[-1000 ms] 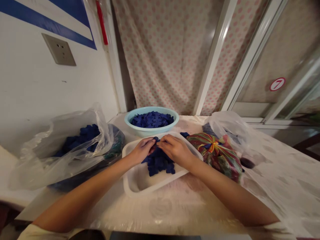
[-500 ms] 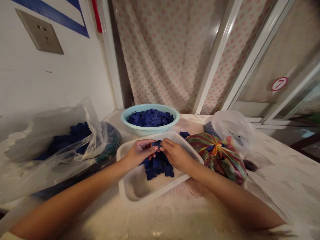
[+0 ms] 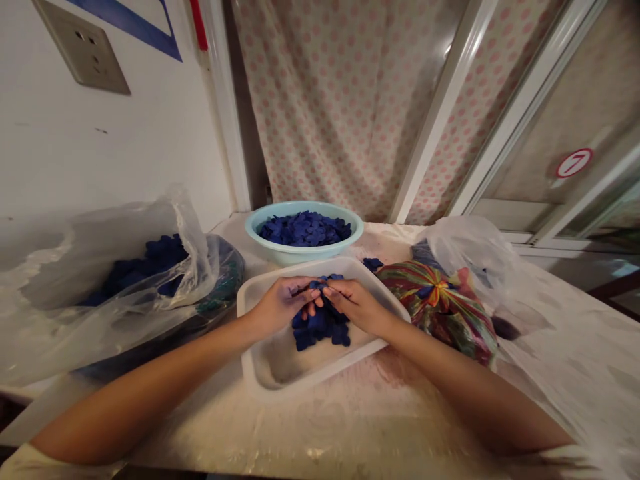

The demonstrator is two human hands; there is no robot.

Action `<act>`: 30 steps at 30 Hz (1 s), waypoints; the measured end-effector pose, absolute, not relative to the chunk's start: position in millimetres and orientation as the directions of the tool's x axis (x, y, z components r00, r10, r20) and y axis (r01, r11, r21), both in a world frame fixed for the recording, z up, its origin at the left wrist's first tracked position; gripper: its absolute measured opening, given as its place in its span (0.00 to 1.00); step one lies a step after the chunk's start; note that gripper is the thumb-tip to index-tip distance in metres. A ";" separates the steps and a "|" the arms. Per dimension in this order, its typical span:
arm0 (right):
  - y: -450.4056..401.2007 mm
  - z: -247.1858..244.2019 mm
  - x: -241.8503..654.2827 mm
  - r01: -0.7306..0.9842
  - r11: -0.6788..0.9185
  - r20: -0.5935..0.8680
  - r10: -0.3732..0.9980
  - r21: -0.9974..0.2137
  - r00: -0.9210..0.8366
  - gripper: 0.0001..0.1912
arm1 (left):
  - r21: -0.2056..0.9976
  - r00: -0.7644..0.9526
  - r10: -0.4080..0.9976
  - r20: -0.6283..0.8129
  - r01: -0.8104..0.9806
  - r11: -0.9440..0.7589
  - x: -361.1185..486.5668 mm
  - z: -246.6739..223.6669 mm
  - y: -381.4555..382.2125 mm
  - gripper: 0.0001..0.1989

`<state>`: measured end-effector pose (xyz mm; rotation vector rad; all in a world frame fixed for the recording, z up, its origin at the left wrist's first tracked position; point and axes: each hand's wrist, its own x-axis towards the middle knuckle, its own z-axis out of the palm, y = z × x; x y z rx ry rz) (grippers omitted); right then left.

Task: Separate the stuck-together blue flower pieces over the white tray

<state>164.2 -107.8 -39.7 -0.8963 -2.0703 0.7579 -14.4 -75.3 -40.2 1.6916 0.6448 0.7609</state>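
Dark blue flower-shaped pieces (image 3: 320, 330) lie heaped in a white plastic tray (image 3: 265, 360). Fingers (image 3: 306, 289) of the left hand (image 3: 280, 303) and of the right hand (image 3: 357, 307) curl narrowly, pinching some pieces together just above the heap. A pale blue basin (image 3: 290, 255) holding more pieces stands just behind the tray.

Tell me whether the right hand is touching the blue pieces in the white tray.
Touching: the head view shows the right hand resting on the blue pieces.

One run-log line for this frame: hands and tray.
left hand: touching blue pieces | right hand: touching same pieces | white plastic tray: under pieces
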 end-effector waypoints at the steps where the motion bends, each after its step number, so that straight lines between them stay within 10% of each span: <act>1: -107.3 -40.2 164.4 0.336 0.568 0.386 0.792 -0.752 -0.474 0.18 | 0.973 0.643 0.751 0.152 0.036 -0.229 -14.2 -39.5 -76.2 0.08; 30: -107.1 -45.0 166.9 0.266 0.440 0.278 0.833 -0.858 -0.479 0.21 | 0.902 0.634 0.730 0.257 0.114 -0.417 -14.6 -36.2 -87.9 0.10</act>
